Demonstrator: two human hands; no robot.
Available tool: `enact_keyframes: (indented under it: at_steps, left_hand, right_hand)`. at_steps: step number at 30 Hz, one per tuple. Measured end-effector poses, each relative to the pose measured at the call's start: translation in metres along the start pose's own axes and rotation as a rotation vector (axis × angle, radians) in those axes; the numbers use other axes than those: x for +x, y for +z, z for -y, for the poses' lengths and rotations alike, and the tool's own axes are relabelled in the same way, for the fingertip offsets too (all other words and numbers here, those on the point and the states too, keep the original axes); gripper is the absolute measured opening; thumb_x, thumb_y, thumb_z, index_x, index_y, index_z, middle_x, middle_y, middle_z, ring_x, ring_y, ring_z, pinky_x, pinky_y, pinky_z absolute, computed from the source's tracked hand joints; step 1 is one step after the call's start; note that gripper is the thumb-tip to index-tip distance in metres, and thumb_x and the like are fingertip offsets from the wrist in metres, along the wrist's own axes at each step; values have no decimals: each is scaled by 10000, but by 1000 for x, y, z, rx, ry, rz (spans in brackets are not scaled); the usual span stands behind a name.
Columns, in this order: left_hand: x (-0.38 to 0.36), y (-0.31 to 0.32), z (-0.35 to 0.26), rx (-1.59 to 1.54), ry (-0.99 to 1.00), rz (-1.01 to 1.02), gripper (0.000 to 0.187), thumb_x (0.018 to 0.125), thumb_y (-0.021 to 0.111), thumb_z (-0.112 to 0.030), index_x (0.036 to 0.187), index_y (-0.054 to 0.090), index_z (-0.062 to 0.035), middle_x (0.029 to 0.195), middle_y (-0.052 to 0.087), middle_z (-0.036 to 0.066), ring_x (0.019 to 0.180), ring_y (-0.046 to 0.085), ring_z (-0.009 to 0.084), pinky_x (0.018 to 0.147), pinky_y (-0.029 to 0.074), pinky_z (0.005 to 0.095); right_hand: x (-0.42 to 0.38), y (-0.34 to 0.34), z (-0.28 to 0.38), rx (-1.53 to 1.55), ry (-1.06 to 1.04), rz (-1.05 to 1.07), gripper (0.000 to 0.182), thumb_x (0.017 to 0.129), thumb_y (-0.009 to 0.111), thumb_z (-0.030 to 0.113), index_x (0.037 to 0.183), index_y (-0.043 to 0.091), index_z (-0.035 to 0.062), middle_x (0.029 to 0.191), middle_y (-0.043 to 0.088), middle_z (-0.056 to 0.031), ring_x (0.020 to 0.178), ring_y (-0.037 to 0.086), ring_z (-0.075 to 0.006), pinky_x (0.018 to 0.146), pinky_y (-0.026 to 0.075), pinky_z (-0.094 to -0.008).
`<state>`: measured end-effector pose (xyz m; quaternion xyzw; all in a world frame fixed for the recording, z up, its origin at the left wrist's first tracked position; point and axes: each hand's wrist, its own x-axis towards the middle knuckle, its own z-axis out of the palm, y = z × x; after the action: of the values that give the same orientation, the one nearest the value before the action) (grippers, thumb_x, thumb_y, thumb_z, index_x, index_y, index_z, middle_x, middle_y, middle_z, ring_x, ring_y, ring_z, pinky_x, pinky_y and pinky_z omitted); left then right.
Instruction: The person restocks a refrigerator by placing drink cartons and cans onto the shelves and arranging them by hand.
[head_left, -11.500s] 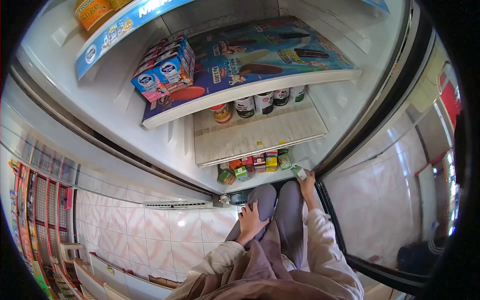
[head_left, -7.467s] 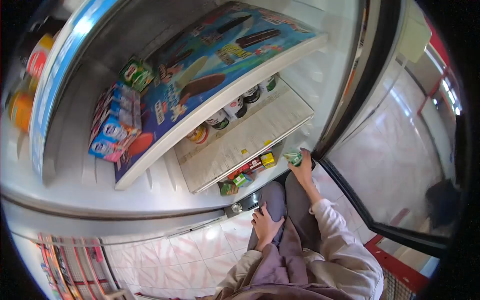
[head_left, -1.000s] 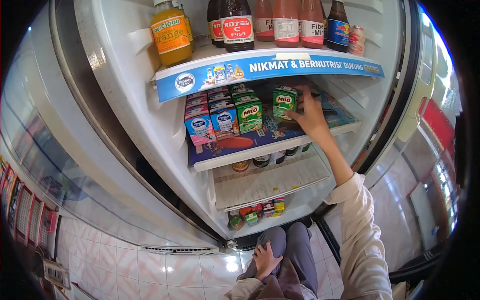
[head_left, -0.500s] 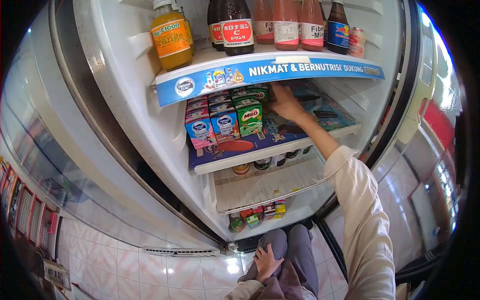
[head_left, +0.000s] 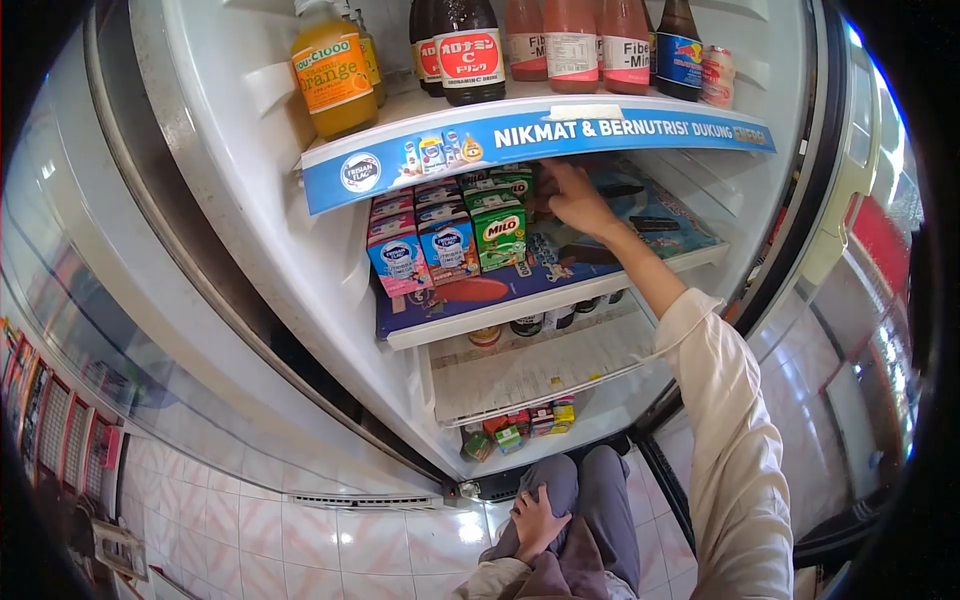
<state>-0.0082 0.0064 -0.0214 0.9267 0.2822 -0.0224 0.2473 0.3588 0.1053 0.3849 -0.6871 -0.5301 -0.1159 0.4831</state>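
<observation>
My right hand (head_left: 580, 203) reaches under the upper shelf's front strip, beside the rear green Milo cartons (head_left: 499, 229). Its visible fingers are bent and apart, the tips in shadow close to the row's right side. Left of the Milo row stand blue Frisian Flag cartons (head_left: 448, 247) and pink-topped Frisian Flag cartons (head_left: 397, 262), lined up front to back. They all stand on a shelf with a printed mat (head_left: 585, 258). Down below, my left hand (head_left: 537, 519) lies on my knee (head_left: 548, 479) with its fingers spread, holding nothing.
Overhead, the shelf's blue strip (head_left: 630, 135) crosses above my right hand. On that shelf are an orange drink bottle (head_left: 335, 82), dark bottles (head_left: 470, 55) and pink bottles (head_left: 572, 50). Small packs (head_left: 509, 438) sit at the fridge bottom. The fridge door (head_left: 850, 250) stands at right.
My right hand has shifted slightly right and down along the Milo row. The head view has moved a little, and my left hand stays on the knee.
</observation>
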Motion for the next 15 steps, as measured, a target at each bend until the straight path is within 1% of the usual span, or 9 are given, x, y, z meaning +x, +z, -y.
enact_keyframes:
  at_steps: [2, 5, 8, 11, 12, 14, 15]
  left_hand:
    - [0, 1, 0, 0, 6, -10, 906, 698, 770, -539, 1402, 390, -114, 1348, 436, 303, 1251, 420, 459, 941, 388, 618]
    - [0, 1, 0, 18, 10, -5, 903, 699, 769, -539, 1399, 390, -112, 1340, 440, 300, 1249, 422, 457, 939, 390, 616]
    - [0, 0, -1, 16, 18, -10, 904, 702, 769, -537, 1401, 388, -110, 1326, 448, 296, 1243, 428, 455, 934, 392, 611]
    - [-1, -1, -2, 14, 18, -26, 901, 703, 768, -536, 1399, 388, -108, 1316, 454, 291, 1232, 435, 450, 929, 391, 603]
    - [-1, 0, -1, 14, 20, -23, 900, 703, 768, -536, 1399, 389, -108, 1317, 454, 291, 1230, 437, 449, 927, 392, 601]
    - [0, 1, 0, 13, 23, -21, 898, 704, 768, -535, 1398, 391, -108, 1320, 453, 291, 1226, 439, 448, 922, 393, 597]
    - [0, 1, 0, 17, 23, -20, 897, 704, 768, -535, 1398, 392, -108, 1321, 452, 292, 1225, 439, 449, 921, 392, 596]
  right_hand:
    - [0, -2, 12, -74, 63, 44, 663, 696, 591, -73, 1333, 524, 98, 1019, 659, -224, 955, 625, -410, 864, 506, -439]
    - [-3, 3, 8, -85, -157, -12, 673, 703, 561, -108, 1337, 522, 114, 1149, 631, -246, 1084, 592, -428, 956, 478, -440]
    - [-2, 4, 8, -176, -212, 34, 655, 768, 599, -4, 1401, 472, 112, 1286, 564, -267, 1226, 518, -420, 1042, 426, -425]
    - [1, 17, -1, -103, -34, 139, 609, 879, 522, 65, 1468, 372, 40, 1446, 469, -210, 1340, 447, -317, 1130, 335, -396]
    - [0, 17, 11, 172, 141, 180, 613, 921, 506, 185, 1491, 326, 49, 1482, 420, -189, 1361, 418, -300, 1143, 317, -401]
    - [-5, 12, 43, 724, 490, 259, 682, 1007, 474, 425, 1536, 235, 67, 1555, 321, -147, 1401, 361, -266, 1168, 281, -412]
    - [-4, 12, 43, 735, 463, 331, 750, 984, 432, 520, 1549, 180, 96, 1581, 238, -127, 1431, 279, -263, 1181, 240, -429]
